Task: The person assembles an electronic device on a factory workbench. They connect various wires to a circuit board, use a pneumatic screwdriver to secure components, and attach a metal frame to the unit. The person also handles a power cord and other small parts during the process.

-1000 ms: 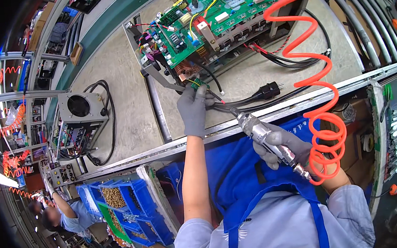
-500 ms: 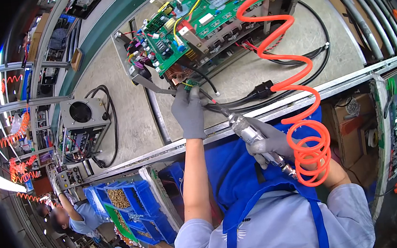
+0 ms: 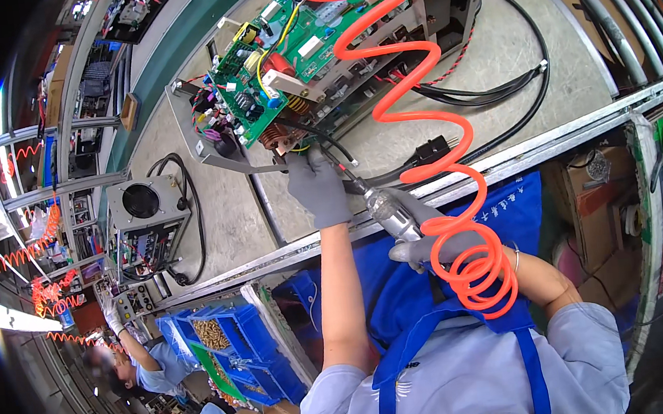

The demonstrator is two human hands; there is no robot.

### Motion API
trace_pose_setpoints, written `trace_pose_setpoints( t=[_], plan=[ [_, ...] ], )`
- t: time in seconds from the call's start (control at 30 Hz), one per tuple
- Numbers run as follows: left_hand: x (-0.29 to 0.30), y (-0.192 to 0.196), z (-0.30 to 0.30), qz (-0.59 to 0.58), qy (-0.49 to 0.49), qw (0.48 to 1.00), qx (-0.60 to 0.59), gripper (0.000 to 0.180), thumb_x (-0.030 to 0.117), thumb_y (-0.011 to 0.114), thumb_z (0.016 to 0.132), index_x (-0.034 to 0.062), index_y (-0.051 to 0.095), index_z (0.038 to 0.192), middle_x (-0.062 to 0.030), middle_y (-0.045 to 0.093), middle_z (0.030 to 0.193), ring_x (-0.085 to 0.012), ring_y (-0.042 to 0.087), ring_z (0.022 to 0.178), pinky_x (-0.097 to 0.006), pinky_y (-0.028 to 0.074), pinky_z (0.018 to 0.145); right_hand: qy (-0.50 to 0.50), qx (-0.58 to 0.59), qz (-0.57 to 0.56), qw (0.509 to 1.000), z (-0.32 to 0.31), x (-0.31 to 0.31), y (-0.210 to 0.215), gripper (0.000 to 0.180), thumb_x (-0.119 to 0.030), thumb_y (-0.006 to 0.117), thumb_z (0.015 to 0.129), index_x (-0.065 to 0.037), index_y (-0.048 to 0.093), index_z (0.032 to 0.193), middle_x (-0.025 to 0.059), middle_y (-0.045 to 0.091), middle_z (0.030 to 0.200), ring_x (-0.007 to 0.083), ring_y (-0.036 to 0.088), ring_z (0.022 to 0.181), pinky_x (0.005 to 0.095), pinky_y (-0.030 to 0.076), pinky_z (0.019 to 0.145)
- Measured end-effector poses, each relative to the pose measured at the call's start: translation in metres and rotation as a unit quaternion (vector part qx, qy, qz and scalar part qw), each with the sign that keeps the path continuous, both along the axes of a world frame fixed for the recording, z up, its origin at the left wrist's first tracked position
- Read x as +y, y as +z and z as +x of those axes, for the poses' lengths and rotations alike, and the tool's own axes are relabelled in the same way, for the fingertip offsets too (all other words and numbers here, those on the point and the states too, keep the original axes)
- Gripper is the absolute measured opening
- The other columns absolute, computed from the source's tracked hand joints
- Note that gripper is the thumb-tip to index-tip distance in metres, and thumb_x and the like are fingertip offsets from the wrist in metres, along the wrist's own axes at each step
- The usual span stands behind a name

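Note:
My gloved left hand [image 3: 319, 191] reaches to the near left corner of an opened electrical unit, its fingers closed beside the copper coil [image 3: 270, 137]; what they pinch is hidden. The unit carries a green circuit board [image 3: 316, 45] with coloured wires and a bent metal side strip [image 3: 223, 161]. In my gloved right hand [image 3: 423, 251] is a silver air screwdriver [image 3: 393, 214], slanted up and left. Its thin shaft points toward my left fingers; whether the bit touches anything I cannot tell. An orange coiled air hose [image 3: 447, 120] hangs in front of the unit and my right hand.
A black power plug [image 3: 431, 150] and cable lie on the bench before the unit. To the left stands another unit with a round fan [image 3: 139, 201]. Below it are blue bins [image 3: 252, 334] of small parts. Two co-workers are at lower left; metal rails [image 3: 610, 28] run at right.
The unit, the bench and the hose appear shifted left in the picture. My right hand and the screwdriver have moved left and slightly up toward my left hand, which stays at the unit's corner.

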State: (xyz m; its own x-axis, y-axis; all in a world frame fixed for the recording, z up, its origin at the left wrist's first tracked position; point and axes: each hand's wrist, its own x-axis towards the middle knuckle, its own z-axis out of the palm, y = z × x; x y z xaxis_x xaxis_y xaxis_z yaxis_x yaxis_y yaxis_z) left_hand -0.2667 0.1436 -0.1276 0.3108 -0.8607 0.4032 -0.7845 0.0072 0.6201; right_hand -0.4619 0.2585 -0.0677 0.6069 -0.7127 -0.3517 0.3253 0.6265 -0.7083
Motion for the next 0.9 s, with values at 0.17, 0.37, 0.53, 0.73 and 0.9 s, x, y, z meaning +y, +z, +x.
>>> trace_pose_setpoints(
  t=[0.17, 0.37, 0.53, 0.73, 0.9],
  plan=[
    [-0.010, -0.004, 0.005, 0.019, 0.025, 0.997, -0.076, 0.028, 0.026, 0.062, 0.091, -0.0019, 0.059, 0.092, -0.0237, 0.064, 0.076, -0.0453, 0.062, 0.071, -0.049, 0.047, 0.062, -0.009, 0.065, -0.036, 0.997, 0.012, -0.003, -0.006, 0.093, -0.018, 0.073, 0.078, -0.010, 0.018, 0.153, 0.0091, 0.055, 0.095, 0.0144, 0.057, 0.067, 0.0288, 0.047, 0.056],
    [-0.007, 0.009, 0.007, 0.058, -0.007, 0.996, -0.060, 0.028, 0.026, 0.061, 0.091, -0.0004, 0.059, 0.099, -0.0253, 0.066, 0.082, -0.0460, 0.064, 0.077, -0.049, 0.048, 0.066, -0.023, 0.107, -0.056, 0.992, 0.021, -0.006, -0.009, 0.097, -0.016, 0.073, 0.077, -0.010, 0.016, 0.154, 0.0114, 0.055, 0.101, 0.0155, 0.057, 0.067, 0.0295, 0.047, 0.056],
    [0.004, 0.015, 0.020, 0.110, -0.054, 0.992, -0.036, 0.030, 0.025, 0.059, 0.091, 0.0009, 0.058, 0.109, -0.0241, 0.067, 0.086, -0.0427, 0.065, 0.076, -0.045, 0.051, 0.067, -0.014, 0.116, -0.089, 0.989, 0.026, -0.006, -0.027, 0.100, -0.015, 0.074, 0.076, -0.011, 0.013, 0.155, 0.0131, 0.054, 0.104, 0.0164, 0.056, 0.065, 0.0309, 0.047, 0.054],
    [0.047, 0.049, 0.036, 0.016, -0.032, 0.990, 0.134, 0.055, 0.020, 0.077, 0.078, 0.0040, 0.055, 0.126, -0.0113, 0.070, 0.092, -0.0304, 0.067, 0.078, -0.040, 0.052, 0.072, 0.028, 0.138, -0.106, 0.984, 0.027, -0.016, -0.033, 0.097, -0.016, 0.074, 0.076, -0.013, 0.015, 0.154, 0.0148, 0.054, 0.107, 0.0195, 0.056, 0.073, 0.0344, 0.046, 0.061],
    [0.005, 0.055, 0.097, -0.042, -0.120, 0.989, -0.073, 0.089, 0.029, 0.090, 0.064, -0.0049, 0.047, 0.134, -0.0169, 0.056, 0.126, -0.0265, 0.056, 0.113, -0.038, 0.047, 0.094, 0.021, 0.137, -0.082, 0.987, 0.037, -0.014, -0.020, 0.095, -0.019, 0.077, 0.074, -0.009, 0.022, 0.150, 0.0152, 0.054, 0.112, 0.0228, 0.059, 0.079, 0.0372, 0.050, 0.066]
  ],
)
